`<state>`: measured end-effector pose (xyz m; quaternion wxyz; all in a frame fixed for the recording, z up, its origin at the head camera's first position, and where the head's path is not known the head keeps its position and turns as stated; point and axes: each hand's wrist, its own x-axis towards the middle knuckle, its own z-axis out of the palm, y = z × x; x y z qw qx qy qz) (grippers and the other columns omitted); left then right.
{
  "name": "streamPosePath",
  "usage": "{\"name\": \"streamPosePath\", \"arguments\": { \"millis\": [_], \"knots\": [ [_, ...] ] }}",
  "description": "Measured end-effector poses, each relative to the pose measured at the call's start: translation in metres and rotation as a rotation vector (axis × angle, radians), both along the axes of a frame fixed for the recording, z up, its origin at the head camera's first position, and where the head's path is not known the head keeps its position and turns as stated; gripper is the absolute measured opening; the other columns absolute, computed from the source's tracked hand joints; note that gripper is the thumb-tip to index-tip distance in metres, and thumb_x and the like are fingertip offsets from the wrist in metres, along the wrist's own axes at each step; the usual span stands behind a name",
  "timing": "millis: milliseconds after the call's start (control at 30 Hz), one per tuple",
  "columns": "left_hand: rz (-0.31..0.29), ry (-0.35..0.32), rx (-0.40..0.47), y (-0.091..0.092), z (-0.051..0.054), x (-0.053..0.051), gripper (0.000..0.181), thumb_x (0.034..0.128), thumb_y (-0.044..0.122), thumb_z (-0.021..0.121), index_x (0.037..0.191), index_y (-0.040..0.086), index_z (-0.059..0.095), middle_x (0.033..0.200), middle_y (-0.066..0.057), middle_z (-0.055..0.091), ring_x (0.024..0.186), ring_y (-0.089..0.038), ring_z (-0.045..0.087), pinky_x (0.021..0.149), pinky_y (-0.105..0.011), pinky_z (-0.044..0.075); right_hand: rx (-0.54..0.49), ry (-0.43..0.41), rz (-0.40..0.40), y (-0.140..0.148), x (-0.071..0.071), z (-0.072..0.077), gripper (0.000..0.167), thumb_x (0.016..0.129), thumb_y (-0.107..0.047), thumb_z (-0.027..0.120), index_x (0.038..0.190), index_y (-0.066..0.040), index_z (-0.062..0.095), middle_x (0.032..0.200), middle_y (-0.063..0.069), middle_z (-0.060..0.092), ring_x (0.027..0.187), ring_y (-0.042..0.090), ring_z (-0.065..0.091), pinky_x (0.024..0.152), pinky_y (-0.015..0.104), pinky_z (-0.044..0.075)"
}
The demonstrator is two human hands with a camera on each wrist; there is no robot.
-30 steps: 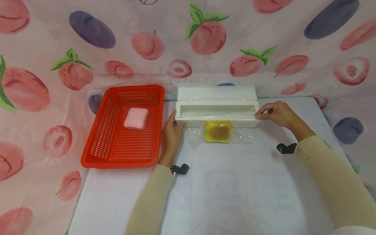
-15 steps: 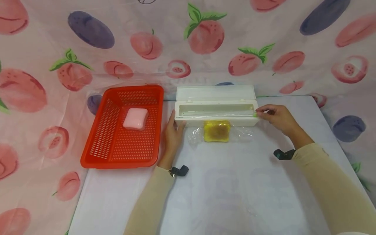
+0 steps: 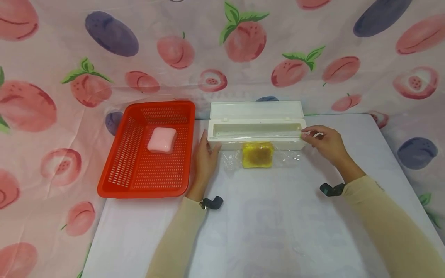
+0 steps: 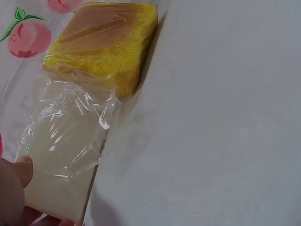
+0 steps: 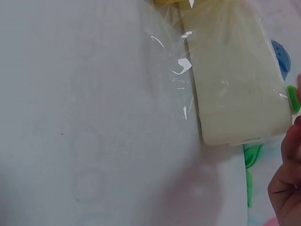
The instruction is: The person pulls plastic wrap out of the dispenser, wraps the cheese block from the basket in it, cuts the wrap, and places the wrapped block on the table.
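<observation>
A long white cling film dispenser (image 3: 257,145) stands at the back of the table with its lid (image 3: 257,110) raised. My left hand (image 3: 204,160) grips its left end, thumb on the front. At the right end, my right hand (image 3: 325,142) pinches a small green slider (image 5: 294,99) on the front edge; the fingertips mostly cover it. Clear film (image 4: 70,127) hangs over the dispenser's front. Against that front lies a yellow, bread-like block (image 3: 257,155) with a brown face, under the film, whose loose ends spread to both sides.
Left of the dispenser stands a red perforated plastic basket (image 3: 142,193) holding a pink rounded block (image 3: 162,140). A white cloth covers the table (image 3: 271,224). Fruit-printed fabric (image 3: 139,34) hangs behind and at the sides.
My right hand has shifted slightly at the dispenser's right end, its wrist moving a little lower and leftward. A bit of green shows at its fingertips. The left hand stays in place.
</observation>
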<state>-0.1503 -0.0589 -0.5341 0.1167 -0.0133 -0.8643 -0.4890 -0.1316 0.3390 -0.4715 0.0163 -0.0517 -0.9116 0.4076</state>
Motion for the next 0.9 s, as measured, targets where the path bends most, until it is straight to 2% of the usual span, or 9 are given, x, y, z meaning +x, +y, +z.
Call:
{"name": "streamPosePath", "arguments": {
  "millis": [100,200,267,467,700,800,900],
  "knots": [
    [-0.019,0.079,-0.087,-0.001,-0.001,-0.002,0.067,0.0997,0.018,0.066,0.159,0.018,0.036,0.153,-0.009,0.053,0.139,-0.024,0.053,0.117,-0.040,0.042,0.057,0.045,0.032,-0.003,-0.003,0.001,0.032,0.092,-0.039,0.076,0.112,-0.014,0.079,0.104,0.006,0.067,0.076,0.012,0.057,0.056,0.024,0.049],
    [-0.031,0.126,-0.118,-0.002,-0.001,-0.003,0.057,0.0998,0.013,0.065,0.153,0.014,0.047,0.148,-0.014,0.057,0.132,-0.029,0.057,0.114,-0.042,0.044,0.094,0.066,0.068,-0.002,-0.006,0.002,0.027,0.092,-0.033,0.077,0.107,-0.011,0.079,0.104,0.008,0.069,0.073,0.012,0.058,0.054,0.024,0.049],
    [-0.029,0.132,-0.118,-0.002,-0.001,-0.004,0.053,0.0996,0.014,0.066,0.151,0.014,0.051,0.144,-0.014,0.059,0.124,-0.030,0.060,0.110,-0.043,0.047,0.097,0.062,0.073,0.001,-0.006,0.003,0.027,0.092,-0.032,0.078,0.107,-0.010,0.079,0.101,0.007,0.070,0.070,0.012,0.058,0.053,0.025,0.049],
    [-0.038,0.160,-0.111,-0.002,-0.004,-0.006,0.050,0.1000,0.014,0.065,0.148,0.012,0.054,0.136,-0.016,0.063,0.117,-0.031,0.061,0.106,-0.042,0.049,0.110,0.046,0.040,0.009,-0.007,0.003,0.027,0.090,-0.033,0.079,0.105,-0.010,0.079,0.089,-0.008,0.069,0.073,0.013,0.055,0.053,0.026,0.047],
    [-0.018,0.171,-0.127,-0.002,-0.004,-0.007,0.049,0.1016,0.017,0.063,0.150,0.016,0.053,0.137,-0.012,0.063,0.124,-0.028,0.061,0.111,-0.041,0.046,0.164,0.150,0.042,0.005,-0.007,0.001,0.020,0.088,-0.025,0.082,0.100,-0.008,0.081,0.097,0.013,0.075,0.075,0.001,0.051,0.054,0.020,0.043],
    [-0.017,0.168,-0.144,-0.002,-0.004,-0.005,0.049,0.1025,0.019,0.062,0.151,0.017,0.052,0.138,-0.012,0.063,0.127,-0.028,0.060,0.113,-0.041,0.045,0.155,0.179,0.043,0.004,-0.007,0.000,0.017,0.087,-0.021,0.083,0.098,-0.007,0.081,0.095,0.012,0.074,0.072,-0.002,0.051,0.053,0.018,0.042],
    [-0.023,0.155,-0.156,-0.003,-0.002,-0.002,0.050,0.1024,0.020,0.062,0.152,0.017,0.050,0.142,-0.012,0.061,0.132,-0.029,0.058,0.115,-0.043,0.044,0.090,0.157,0.042,0.004,-0.006,-0.002,0.020,0.088,-0.022,0.082,0.099,-0.007,0.081,0.090,0.002,0.073,0.071,-0.003,0.055,0.054,0.019,0.044]
  ]
}}
